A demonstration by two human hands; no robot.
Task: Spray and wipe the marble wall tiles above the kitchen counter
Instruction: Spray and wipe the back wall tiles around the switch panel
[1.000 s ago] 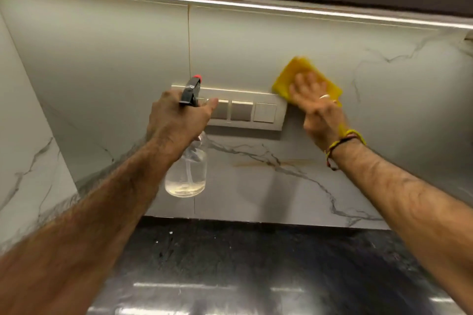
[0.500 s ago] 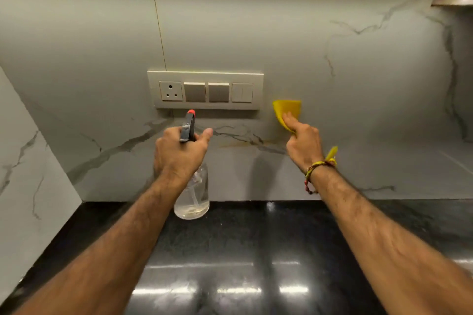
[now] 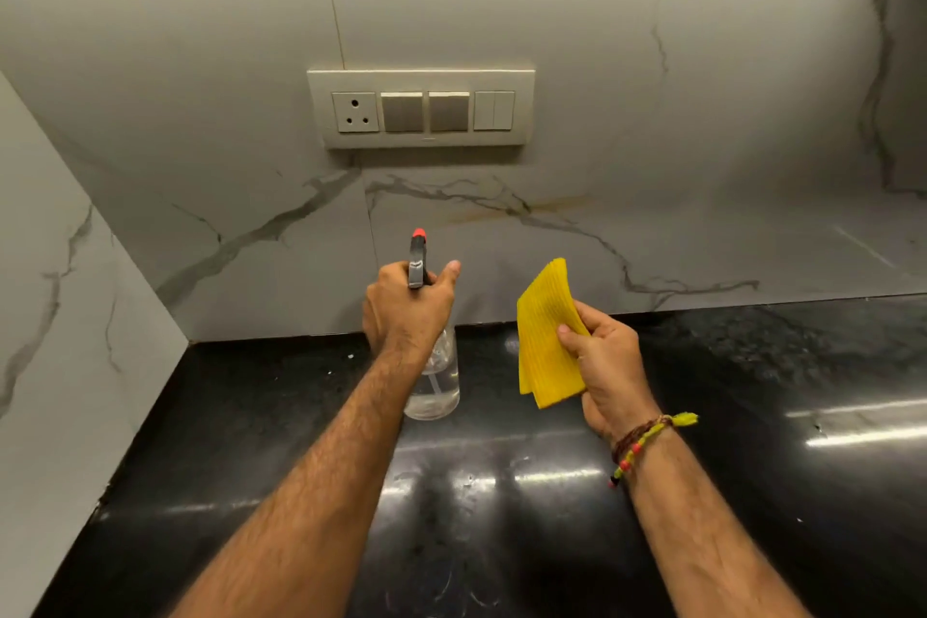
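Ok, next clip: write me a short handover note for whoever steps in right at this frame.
Left hand: gripping the spray bottle, nozzle aimed at the wall tiles.
Right hand: holding the folded yellow cloth off the wall, above the black counter.
Done: cannot tell how much has been wiped.
Left: a brownish streak shows below the switch panel; I would spray and wipe there, keeping spray off the socket.

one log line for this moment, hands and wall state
left hand: grips spray bottle | right hand: holds yellow cloth off wall | wall tiles: brownish streak under switch panel
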